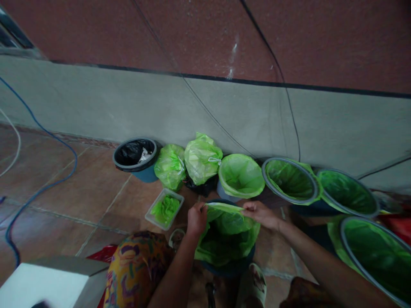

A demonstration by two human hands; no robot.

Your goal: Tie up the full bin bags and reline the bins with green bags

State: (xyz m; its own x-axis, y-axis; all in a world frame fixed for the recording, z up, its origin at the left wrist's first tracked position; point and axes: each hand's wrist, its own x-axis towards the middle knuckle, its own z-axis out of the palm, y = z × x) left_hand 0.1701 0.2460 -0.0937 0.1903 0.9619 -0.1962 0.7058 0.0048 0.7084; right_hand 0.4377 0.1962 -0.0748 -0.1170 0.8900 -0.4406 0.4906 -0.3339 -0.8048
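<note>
Tiled floor (96,188) (brown), grey wall (128,102), blue cable (48,184)

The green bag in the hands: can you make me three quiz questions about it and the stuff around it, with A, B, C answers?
1. Where is the clear tray of green bags?
A. Left of the left hand
B. On the white box
C. Inside a bin

2. What colour is the liner of the bin at far left?
A. Green
B. Black
C. Red

3. How is the green bag held by the left hand and right hand?
A. Knotted shut
B. Rolled up
C. Stretched open at its rim

Answers: 1 A, the tray lies on the floor left of that hand. 2 B, its liner is black. 3 C, both hands pull the rim apart.
</note>
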